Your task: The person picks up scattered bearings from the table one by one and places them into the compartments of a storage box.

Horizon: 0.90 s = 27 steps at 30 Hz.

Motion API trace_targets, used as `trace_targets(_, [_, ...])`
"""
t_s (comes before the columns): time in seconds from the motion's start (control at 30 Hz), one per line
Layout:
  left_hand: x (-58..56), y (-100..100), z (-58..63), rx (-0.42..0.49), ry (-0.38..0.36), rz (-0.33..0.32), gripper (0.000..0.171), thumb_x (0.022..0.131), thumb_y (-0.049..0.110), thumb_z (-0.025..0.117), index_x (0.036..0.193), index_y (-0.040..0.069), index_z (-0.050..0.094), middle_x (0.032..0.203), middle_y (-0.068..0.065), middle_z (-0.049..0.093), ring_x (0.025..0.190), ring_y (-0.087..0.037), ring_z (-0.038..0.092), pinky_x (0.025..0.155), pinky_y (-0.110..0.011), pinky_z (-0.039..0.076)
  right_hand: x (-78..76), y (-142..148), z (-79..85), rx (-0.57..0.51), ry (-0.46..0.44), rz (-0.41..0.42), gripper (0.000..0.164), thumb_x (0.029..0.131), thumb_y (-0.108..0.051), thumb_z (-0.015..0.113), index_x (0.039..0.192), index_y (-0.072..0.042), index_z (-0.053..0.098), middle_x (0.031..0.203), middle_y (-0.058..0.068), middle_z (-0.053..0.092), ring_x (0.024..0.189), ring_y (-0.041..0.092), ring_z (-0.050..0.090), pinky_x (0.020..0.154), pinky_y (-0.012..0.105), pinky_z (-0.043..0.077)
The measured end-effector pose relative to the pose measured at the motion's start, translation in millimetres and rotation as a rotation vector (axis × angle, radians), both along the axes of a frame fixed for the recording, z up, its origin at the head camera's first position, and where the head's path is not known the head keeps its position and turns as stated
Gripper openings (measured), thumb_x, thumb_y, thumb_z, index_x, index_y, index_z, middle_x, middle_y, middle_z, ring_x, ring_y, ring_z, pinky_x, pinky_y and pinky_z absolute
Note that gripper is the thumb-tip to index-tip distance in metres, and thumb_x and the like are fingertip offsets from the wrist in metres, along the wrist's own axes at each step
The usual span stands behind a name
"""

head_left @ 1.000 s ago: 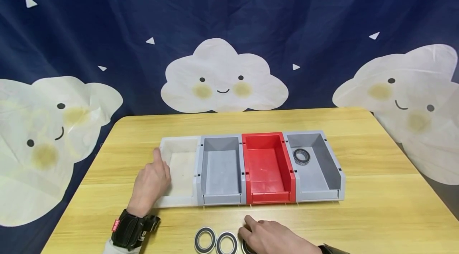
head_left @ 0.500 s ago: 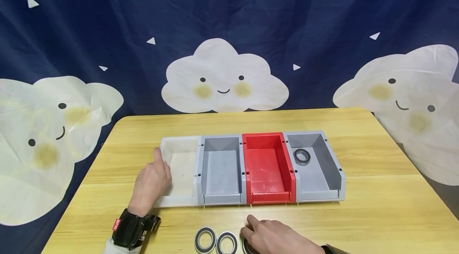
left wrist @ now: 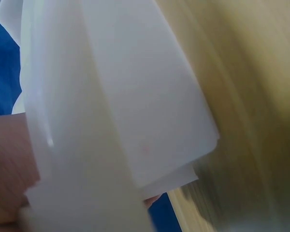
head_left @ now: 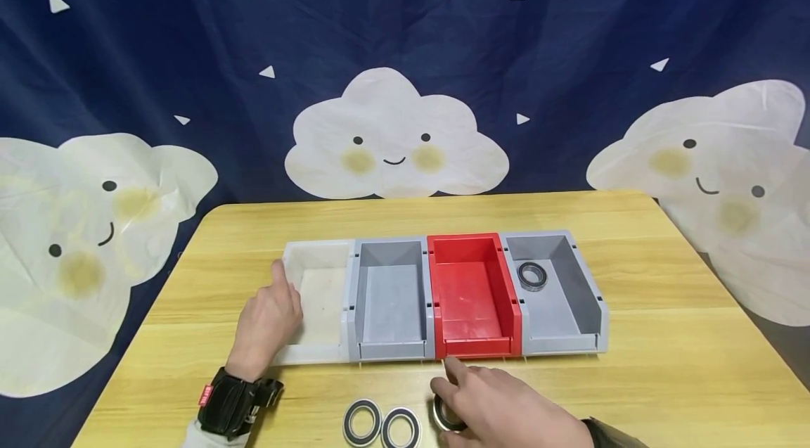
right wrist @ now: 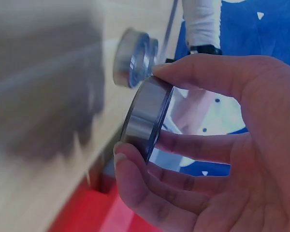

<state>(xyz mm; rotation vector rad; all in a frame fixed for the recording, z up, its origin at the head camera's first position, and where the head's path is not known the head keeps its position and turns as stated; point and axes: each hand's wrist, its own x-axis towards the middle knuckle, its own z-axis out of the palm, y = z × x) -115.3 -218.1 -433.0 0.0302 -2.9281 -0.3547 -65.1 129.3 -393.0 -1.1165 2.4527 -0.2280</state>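
My right hand [head_left: 506, 406] pinches a ball bearing [right wrist: 147, 113] between thumb and fingertips. In the right wrist view it is held on edge, its shiny outer rim showing. In the head view it is in front of the red bin [head_left: 471, 348], partly hidden by the fingers. My left hand [head_left: 267, 325] grips the left wall of the white bin [head_left: 316, 355], its index finger along the rim. That wall [left wrist: 150, 96] fills much of the left wrist view, hiding most of the hand. Two more bearings lie side by side near the table's front, a left one [head_left: 348, 425] and a right one [head_left: 387, 428].
Between the white and red bins stands a grey bin [head_left: 392, 351]. Another grey bin [head_left: 560, 345] at the right end of the row holds one bearing [head_left: 532, 287]. All rest on a wooden table [head_left: 664, 293], with a dark blue cloud-printed curtain [head_left: 405, 12] behind.
My right hand has lifted the bearing and moved slightly forward and right, away from the other two. The left hand has stayed on the white bin.
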Motion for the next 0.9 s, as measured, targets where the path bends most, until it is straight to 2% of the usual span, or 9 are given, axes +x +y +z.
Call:
trace_targets(0.13, [0.4, -0.1, -0.4, -0.002, 0.005, -0.007, 0.032, 0.102, 0.007, 0.04, 0.127, -0.012, 0.034, 0.05, -0.004, 0.043, 0.036, -0.014, 0.042, 0.034, -0.026, 0.03, -4.2, 4.8, 12.4, -0.016, -0.005, -0.047, 0.041, 0.085, -0.044, 0.078, 0.119, -0.024, 0.066, 0.1, -0.006, 0.054, 0.074, 0.003, 0.049, 0.065, 0.02, 0.053])
trace_targets(0.23, [1.0, -0.1, -1.3, -0.007, 0.012, -0.011, 0.032, 0.102, 0.007, 0.04, 0.127, -0.012, 0.034, 0.05, -0.004, 0.043, 0.036, -0.014, 0.041, 0.034, -0.026, 0.03, -7.5, 7.8, 20.4, -0.037, 0.036, -0.055, 0.049, 0.084, -0.043, 0.08, 0.126, -0.022, 0.066, 0.107, -0.003, 0.058, 0.077, 0.006, 0.056, 0.069, 0.025, 0.058])
trace_targets(0.37, [1.1, 0.0, -1.7, -0.009, 0.014, -0.01, 0.031, 0.102, 0.007, 0.041, 0.126, -0.012, 0.034, 0.05, -0.003, 0.042, 0.035, -0.013, 0.041, 0.034, -0.025, 0.029, -11.8, 10.1, 28.2, -0.111, 0.201, -0.022, 0.048, 0.084, -0.039, 0.081, 0.123, -0.017, 0.066, 0.106, 0.002, 0.061, 0.073, 0.006, 0.057, 0.066, 0.024, 0.057])
trace_targets(0.47, [0.7, 0.3, -1.8, -0.014, 0.024, -0.012, 0.031, 0.102, 0.006, 0.041, 0.126, -0.012, 0.035, 0.05, -0.003, 0.042, 0.035, -0.013, 0.041, 0.034, -0.025, 0.029, -16.4, 12.3, 33.8, -0.162, 0.299, -0.016, 0.043, 0.084, -0.035, 0.08, 0.118, -0.014, 0.065, 0.099, 0.001, 0.058, 0.066, 0.003, 0.05, 0.06, 0.02, 0.051])
trace_targets(0.73, [0.8, 0.0, -1.5, -0.021, 0.043, -0.014, 0.031, 0.101, 0.006, 0.042, 0.125, -0.012, 0.035, 0.05, -0.003, 0.042, 0.035, -0.013, 0.04, 0.034, -0.025, 0.029, -31.7, 16.3, 46.8, -0.215, 0.343, -0.052, 0.045, 0.083, -0.03, 0.079, 0.121, -0.009, 0.066, 0.099, 0.004, 0.057, 0.057, 0.001, 0.044, 0.056, 0.017, 0.046])
trace_targets(0.9, [0.8, -0.4, -1.4, -0.017, 0.052, -0.017, 0.031, 0.101, 0.006, 0.042, 0.126, -0.012, 0.035, 0.05, -0.002, 0.041, 0.035, -0.013, 0.04, 0.034, -0.025, 0.028, -43.2, 19.2, 54.7, -0.256, 0.362, -0.121, 0.041, 0.084, -0.027, 0.077, 0.119, -0.009, 0.068, 0.096, 0.002, 0.056, 0.054, -0.003, 0.042, 0.054, 0.016, 0.043])
